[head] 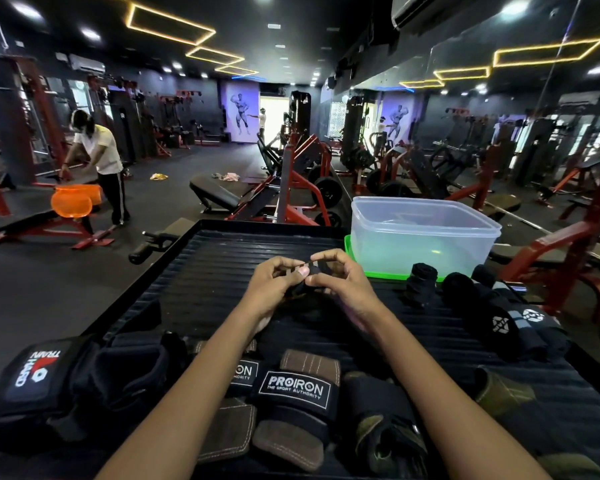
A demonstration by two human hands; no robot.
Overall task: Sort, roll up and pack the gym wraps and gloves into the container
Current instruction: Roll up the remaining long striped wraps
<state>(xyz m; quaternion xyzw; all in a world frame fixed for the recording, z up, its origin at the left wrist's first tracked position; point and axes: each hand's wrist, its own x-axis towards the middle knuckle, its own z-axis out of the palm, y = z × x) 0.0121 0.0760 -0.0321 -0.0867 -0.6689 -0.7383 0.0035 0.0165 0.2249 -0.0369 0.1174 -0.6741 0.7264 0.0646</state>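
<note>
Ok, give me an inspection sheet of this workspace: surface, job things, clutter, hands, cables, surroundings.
Surface: black ribbed mat in a raised-edge tray.
Job's things: clear container, nothing packed inside, standing on a green lid; rolled black wraps beside it; PROIRON gloves and Train Hard glove lying near.
Clutter: nothing seen beyond the gear.
Hands: left hand and right hand both pinch a black wrap.
Cables: nothing seen.
Surroundings: gym machines, a person by an orange tub, mirror wall on the right.
</note>
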